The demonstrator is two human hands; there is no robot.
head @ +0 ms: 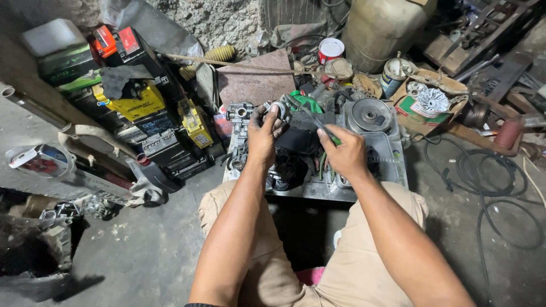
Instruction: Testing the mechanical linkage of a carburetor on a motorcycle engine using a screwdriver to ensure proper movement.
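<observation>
My left hand [263, 136] is closed around a small grey metal part [280, 111], held up over a metal tray [398, 170]. My right hand [343, 152] grips a thin green-handled tool [316, 119], its slim shaft reaching up-left toward the part. The tray sits in front of my knees and holds engine pieces: a round pulley [369, 115], a grey carburettor-like body [241, 112], black parts and a green cloth [307, 102].
Stacked black and yellow batteries [142, 108] stand to the left. A motorcycle exhaust [68, 167] lies on the floor at left. Cans [330, 49], a cardboard box with a finned part [430, 101], a large drum [382, 25] and coiled black cables [483, 176] crowd the back and right.
</observation>
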